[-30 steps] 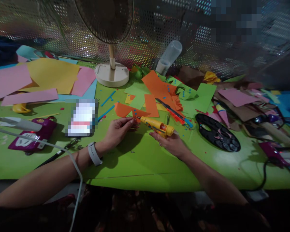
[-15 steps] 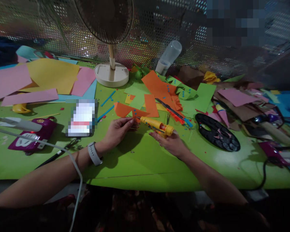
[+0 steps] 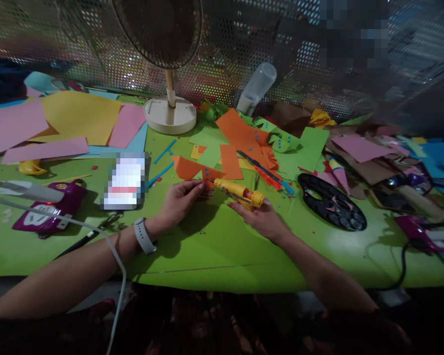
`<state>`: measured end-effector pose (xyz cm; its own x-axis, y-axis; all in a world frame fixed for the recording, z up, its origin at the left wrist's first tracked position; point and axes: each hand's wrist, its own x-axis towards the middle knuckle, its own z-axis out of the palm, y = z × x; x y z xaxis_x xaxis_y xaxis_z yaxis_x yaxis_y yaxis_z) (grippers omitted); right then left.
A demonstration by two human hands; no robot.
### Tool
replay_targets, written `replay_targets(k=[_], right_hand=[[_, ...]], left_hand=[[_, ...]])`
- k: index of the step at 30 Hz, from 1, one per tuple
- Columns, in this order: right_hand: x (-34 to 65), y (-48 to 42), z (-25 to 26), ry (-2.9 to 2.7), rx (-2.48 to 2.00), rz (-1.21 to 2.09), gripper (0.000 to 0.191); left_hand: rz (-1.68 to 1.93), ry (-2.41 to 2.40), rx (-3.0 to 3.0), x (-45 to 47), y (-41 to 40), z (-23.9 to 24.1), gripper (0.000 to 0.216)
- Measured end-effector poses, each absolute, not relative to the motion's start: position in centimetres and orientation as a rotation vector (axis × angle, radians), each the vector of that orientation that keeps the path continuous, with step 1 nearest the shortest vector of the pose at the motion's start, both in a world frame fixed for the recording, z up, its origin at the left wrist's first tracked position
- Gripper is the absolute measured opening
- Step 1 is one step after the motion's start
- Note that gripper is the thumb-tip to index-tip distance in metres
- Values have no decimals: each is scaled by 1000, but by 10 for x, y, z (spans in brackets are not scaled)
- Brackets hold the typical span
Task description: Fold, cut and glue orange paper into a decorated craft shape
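Note:
My right hand (image 3: 257,213) is wrapped round a yellow hot glue gun (image 3: 239,191), its nozzle pointing left. My left hand (image 3: 185,199) is closed in a pinch on a small orange paper piece (image 3: 209,184), and the nozzle tip is right at it, close to the fingertips. How far the piece extends is hidden by the fingers. Just behind lies an orange paper strip (image 3: 192,169) with blue dots. Scissors (image 3: 257,163) and an orange paper rectangle (image 3: 231,161) rest beyond the glue gun.
A phone (image 3: 125,181) and a purple power bank (image 3: 50,209) with a white cable are on the left. A fan (image 3: 170,118) and a tilted bottle (image 3: 261,84) stand at the back. On the right is a black palette (image 3: 333,204). Coloured paper sheets (image 3: 81,116) cover the back left.
Both hands hold almost the same pose, with the glue gun's nozzle still at the orange piece. The whole view has shifted very slightly.

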<state>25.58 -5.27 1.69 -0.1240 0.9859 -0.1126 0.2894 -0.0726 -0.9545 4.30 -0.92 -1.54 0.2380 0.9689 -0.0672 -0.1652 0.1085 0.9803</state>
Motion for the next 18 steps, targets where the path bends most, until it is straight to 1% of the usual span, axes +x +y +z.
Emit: replay_targets(k=[3, 7, 10, 12, 15, 18], right_hand=[[256, -52, 17, -1513, -1411, 1223, 39], [257, -52, 15, -1535, -1400, 1197, 42], [260, -51, 13, -1641, -1400, 1100, 35], [264, -51, 13, -1801, -1393, 934, 26], [276, -52, 16, -2097, -1295, 581, 18], [295, -56, 21, -2277, -1240, 292, 18]], left_hand=[[1061, 973, 1112, 44, -9, -14, 19], [1044, 1011, 1137, 44, -10, -11, 20], [1042, 1008, 1196, 42, -11, -9, 22], [1046, 994, 1226, 41, -11, -9, 26], [1054, 1002, 1233, 41, -10, -10, 28], [1060, 1031, 1231, 41, -11, -10, 25]])
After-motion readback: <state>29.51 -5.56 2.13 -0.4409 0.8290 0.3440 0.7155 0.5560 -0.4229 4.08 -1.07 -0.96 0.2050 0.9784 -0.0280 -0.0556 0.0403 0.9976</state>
